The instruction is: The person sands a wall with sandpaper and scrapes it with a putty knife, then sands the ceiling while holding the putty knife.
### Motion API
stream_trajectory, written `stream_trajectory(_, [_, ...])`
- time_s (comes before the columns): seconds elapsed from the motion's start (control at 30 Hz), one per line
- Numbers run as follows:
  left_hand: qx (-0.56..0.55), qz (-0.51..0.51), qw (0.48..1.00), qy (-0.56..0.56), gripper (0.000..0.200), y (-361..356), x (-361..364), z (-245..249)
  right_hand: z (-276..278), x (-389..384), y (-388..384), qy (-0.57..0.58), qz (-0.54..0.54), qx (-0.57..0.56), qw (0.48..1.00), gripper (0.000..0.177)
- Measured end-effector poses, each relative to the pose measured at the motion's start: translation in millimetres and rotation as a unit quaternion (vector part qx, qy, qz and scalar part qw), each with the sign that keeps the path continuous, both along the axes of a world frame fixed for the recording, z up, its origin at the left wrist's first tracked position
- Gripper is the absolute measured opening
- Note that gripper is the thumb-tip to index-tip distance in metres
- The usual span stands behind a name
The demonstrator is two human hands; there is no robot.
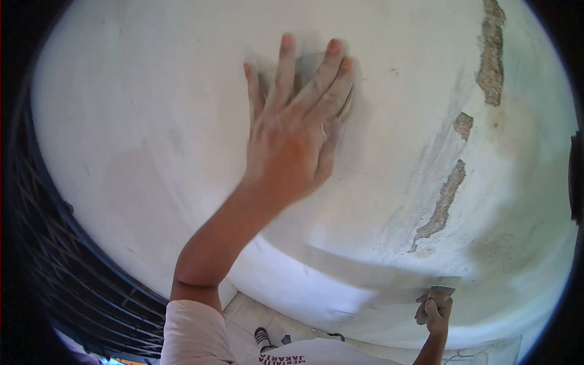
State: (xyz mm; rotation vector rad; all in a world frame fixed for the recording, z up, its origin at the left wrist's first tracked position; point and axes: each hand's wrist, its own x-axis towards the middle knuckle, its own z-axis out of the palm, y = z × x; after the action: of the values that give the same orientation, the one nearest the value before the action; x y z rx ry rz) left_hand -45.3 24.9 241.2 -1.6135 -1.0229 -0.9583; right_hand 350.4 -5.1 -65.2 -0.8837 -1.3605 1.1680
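My left hand (295, 125) lies against the pale wall (182, 109) with its fingers spread, slightly blurred. Whitish dust coats the fingers and the back of the hand. Between the fingers a flat grey patch shows; I cannot tell whether it is a thin sheet or shadow. Low at the right, my right hand (433, 311) is closed around a putty knife (443, 292), its broad blade pointing up close to the wall. Above that blade, a rough broken strip of bare plaster (447, 201) runs upward through the wall's smooth coat.
Another bare strip (491, 55) lies at the upper right, with a small chipped spot (463, 125) below it. Dark metal grillwork (67, 261) borders the left side. Below are floor tiles (243, 313) and a foot in a striped sandal (262, 337).
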Motion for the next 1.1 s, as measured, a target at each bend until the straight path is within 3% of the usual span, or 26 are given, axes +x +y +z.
stream_trajectory(0.17, [-0.128,0.005,0.985,0.112,0.068,-8,24,-64,9,2,-1,-0.02,0.011,-0.011,1.0,0.048])
stream_trajectory(0.27, [-0.141,-0.018,0.98,0.14,0.065,-8,20,-83,10,-6,-2,0.008,-0.027,0.031,0.999,0.045])
stream_trajectory(0.37, [-0.121,0.011,0.989,0.09,0.073,-8,18,-53,15,-4,-4,-0.013,-0.019,-0.001,1.0,0.042])
stream_trajectory(0.5, [-0.035,0.019,0.999,0.007,0.071,-4,17,3,9,-9,-1,-0.003,-0.043,0.048,0.998,0.054])
stream_trajectory(0.63, [0.018,0.001,1.0,-0.026,0.052,2,20,17,9,-6,-1,0.006,-0.03,0.035,0.999,0.044])
stream_trajectory(0.8, [-0.096,-0.012,0.994,-0.059,0.052,-6,33,-41,5,-6,0,0.012,-0.014,0.046,0.999,0.041])
stream_trajectory(0.93, [-0.085,-0.033,0.996,-0.011,0.061,6,22,-114,1,0,0,-0.003,-0.01,0.026,1.0,0.04])
stream_trajectory(1.1, [-0.068,0.015,0.997,-0.032,0.063,16,21,-109,8,-11,-4,0.012,-0.044,0.032,0.998,0.038])
